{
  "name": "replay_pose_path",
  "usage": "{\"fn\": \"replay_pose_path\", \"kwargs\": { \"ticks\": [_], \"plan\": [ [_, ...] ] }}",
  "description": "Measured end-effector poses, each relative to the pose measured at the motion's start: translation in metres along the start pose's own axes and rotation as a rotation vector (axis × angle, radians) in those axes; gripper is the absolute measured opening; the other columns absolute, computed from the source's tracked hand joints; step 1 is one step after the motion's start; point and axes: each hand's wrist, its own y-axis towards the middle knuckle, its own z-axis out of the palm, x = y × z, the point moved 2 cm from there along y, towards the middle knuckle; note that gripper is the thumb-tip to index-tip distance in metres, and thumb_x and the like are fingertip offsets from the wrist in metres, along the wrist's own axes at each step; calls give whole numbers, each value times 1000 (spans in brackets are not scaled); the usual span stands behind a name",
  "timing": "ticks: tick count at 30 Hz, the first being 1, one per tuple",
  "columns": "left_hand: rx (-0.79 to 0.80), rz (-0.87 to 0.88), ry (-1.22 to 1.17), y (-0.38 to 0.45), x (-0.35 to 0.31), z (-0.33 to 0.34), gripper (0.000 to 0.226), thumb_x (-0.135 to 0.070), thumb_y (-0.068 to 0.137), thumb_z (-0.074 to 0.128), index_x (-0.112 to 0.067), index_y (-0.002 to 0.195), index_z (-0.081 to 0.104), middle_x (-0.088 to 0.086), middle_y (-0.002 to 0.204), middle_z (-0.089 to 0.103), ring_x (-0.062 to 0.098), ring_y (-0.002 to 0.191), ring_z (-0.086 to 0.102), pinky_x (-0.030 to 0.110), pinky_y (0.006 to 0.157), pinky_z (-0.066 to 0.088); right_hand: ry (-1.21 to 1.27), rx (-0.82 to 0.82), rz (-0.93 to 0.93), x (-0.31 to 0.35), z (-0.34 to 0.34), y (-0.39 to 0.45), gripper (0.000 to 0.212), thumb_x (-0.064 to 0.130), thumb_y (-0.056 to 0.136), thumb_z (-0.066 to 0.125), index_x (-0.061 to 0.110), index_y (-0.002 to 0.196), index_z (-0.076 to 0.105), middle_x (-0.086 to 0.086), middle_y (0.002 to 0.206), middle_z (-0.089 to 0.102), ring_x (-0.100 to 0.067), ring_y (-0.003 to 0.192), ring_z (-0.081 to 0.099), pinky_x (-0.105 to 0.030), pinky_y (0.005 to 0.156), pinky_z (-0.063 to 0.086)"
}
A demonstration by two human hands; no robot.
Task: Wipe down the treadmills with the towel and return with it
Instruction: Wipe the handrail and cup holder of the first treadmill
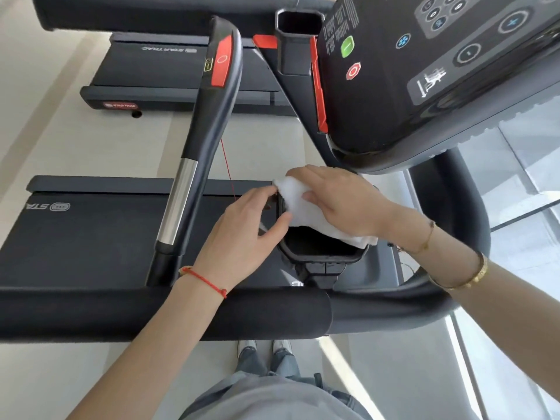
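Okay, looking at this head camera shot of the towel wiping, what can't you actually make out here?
Head view:
- Part of the cup holder's rim: covered by the towel and right hand.
- Left hand's fingertips: tucked behind towel and rim.
- Console: cut off by top and right edges; its small print is unreadable.

The cup holder (321, 253) sits at the centre, with the towel (306, 207) draped over its 12 o'clock rim. The right hand (339, 198) lies on the towel; the left hand (242, 234) touches the holder's rim at 9 o'clock. The handrail (197, 153) runs from 9 toward 12 o'clock. The console (424, 71) stands at 1 o'clock. A second treadmill (169, 77) lies beyond at 11 o'clock, on the floor (91, 140).
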Motion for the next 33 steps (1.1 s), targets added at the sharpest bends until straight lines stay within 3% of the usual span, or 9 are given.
{"fn": "replay_pose_path", "kwargs": {
  "ticks": [4,7,10,13,19,22,26,30,33],
  "plan": [
    [13,15,-5,0,-2,-1,53,-49,91,45,-26,139,47,-11,127,57,4,115,54,32,100,48,190,-51,100,-14,0,-36,49,7,98,45,12,145,33,-8,135,46,-27,124,42,-29,105,30],
    [9,20,-15,-1,-3,-1,51,-46,93,46,-25,139,47,-11,126,57,4,114,53,31,99,48,236,-56,136,-14,2,-47,54,12,99,44,15,149,25,-4,143,36,-22,131,34,-31,108,29],
    [12,20,-3,0,-2,0,48,-43,95,48,-23,139,46,-9,130,55,6,118,52,29,100,46,59,-44,66,-7,2,-20,48,16,99,43,15,146,32,-4,137,46,-26,122,43,-36,103,34],
    [5,12,8,-1,-1,1,50,-43,94,48,-21,139,46,-8,133,55,8,118,52,23,97,42,-1,-54,72,-2,0,0,38,23,100,41,21,138,41,3,126,56,-23,110,53,-43,85,46],
    [23,27,-3,0,-3,0,50,-46,93,45,-26,139,47,-10,125,58,6,112,55,33,98,48,349,-168,353,-11,11,-43,51,18,97,48,23,145,31,1,135,45,-27,112,50,-35,83,40],
    [14,30,2,-1,-3,1,50,-47,93,44,-26,139,47,-9,125,58,6,112,55,32,98,48,514,-227,524,3,28,-75,58,20,97,47,23,147,16,4,116,45,-19,86,54,-22,65,34],
    [9,33,10,-1,-3,3,47,-45,94,45,-25,137,48,-9,120,59,7,109,56,34,95,49,578,-183,648,7,32,-79,42,25,99,46,15,134,25,10,79,49,-2,70,49,-14,53,34],
    [17,33,27,0,-2,4,48,-45,94,44,-23,137,48,-7,119,60,10,108,57,37,95,49,589,-103,623,-5,10,-49,40,23,101,42,1,132,28,-10,99,57,-19,84,55,-23,64,37],
    [15,36,20,0,-2,4,48,-44,93,44,-23,136,49,-7,118,60,10,106,57,37,95,50,607,-123,648,0,15,-61,25,23,101,44,8,117,34,-1,77,52,0,62,54,-15,50,34]
  ]
}}
